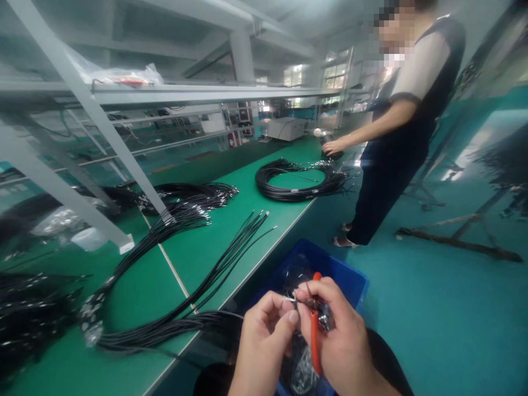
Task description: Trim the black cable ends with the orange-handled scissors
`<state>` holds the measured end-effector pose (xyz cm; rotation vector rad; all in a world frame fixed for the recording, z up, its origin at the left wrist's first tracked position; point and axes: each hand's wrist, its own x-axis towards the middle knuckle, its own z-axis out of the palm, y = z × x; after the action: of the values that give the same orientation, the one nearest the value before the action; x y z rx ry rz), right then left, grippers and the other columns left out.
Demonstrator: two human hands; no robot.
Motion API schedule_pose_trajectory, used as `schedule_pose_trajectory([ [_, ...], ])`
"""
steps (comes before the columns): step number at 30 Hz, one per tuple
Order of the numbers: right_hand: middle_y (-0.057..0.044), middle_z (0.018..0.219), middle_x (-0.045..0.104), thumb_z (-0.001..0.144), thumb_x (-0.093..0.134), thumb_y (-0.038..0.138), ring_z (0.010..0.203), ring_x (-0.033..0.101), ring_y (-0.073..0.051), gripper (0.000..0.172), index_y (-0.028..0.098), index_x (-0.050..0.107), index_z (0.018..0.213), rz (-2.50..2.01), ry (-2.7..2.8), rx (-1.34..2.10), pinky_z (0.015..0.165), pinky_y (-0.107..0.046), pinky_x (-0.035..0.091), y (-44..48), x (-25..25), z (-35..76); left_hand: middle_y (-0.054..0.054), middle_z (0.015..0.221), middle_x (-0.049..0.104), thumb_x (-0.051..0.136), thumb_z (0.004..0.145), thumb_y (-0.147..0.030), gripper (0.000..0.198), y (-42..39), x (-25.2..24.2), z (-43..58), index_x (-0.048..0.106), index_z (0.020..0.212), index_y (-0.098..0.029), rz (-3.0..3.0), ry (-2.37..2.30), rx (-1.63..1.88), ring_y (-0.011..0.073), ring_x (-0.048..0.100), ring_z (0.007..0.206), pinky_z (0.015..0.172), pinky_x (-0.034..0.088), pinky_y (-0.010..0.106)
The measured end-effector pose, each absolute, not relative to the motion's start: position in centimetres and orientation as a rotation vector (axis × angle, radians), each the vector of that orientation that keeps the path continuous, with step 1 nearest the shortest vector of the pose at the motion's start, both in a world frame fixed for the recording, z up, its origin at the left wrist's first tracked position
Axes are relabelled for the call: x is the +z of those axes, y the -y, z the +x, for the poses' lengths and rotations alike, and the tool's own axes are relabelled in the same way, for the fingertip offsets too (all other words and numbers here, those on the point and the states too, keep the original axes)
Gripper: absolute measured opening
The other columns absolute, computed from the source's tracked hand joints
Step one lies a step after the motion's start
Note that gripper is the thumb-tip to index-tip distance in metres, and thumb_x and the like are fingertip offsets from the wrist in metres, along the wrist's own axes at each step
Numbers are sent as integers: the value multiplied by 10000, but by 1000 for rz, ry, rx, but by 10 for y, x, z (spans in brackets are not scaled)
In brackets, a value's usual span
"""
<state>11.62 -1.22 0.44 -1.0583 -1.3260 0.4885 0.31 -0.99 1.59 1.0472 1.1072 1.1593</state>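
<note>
My right hand [344, 338] is closed around a pair of cutting pliers with orange-red handles [315, 344]; their metal jaws point toward my left fingertips. My left hand [262, 338] pinches the end of a thin black cable, whose pale tip [290, 299] shows between the two hands close to the jaws. Whether the jaws touch the cable, I cannot tell. Beside my left hand, a curved bundle of black cables [165, 333] lies on the green table and runs over its edge toward me. Both hands are above a blue bin [352, 275] with clear plastic and scraps in it.
A coiled cable bundle [274, 190] lies farther along the green table [231, 247]. More black cables [37, 324] are piled at the left. Slanting metal posts [111, 126] hold a shelf [198, 96]. A co-worker [396, 143] stands by the far end, one hand on a dark object.
</note>
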Motion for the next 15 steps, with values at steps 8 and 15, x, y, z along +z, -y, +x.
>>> schedule_pose_trajectory([
  [8, -6, 774, 601, 709, 591, -8, 694, 554, -200, 431, 310, 574, 1000, -1010, 1423, 279, 641, -328, 467, 11, -4, 115, -10, 539, 583, 686, 699, -257, 130, 14, 17, 4, 658, 680, -131, 1085, -1145, 1250, 69, 457, 410, 398, 361, 151],
  [15, -43, 774, 697, 639, 681, 201, 636, 614, -227, 269, 289, 692, 893, -1144, 1107, 731, 592, -329, 473, 34, -4, 110, 12, 680, 655, 687, 711, -220, 83, 5, 19, -6, 653, 701, -145, 1026, -1119, 1388, 75, 511, 454, 479, 438, 187],
])
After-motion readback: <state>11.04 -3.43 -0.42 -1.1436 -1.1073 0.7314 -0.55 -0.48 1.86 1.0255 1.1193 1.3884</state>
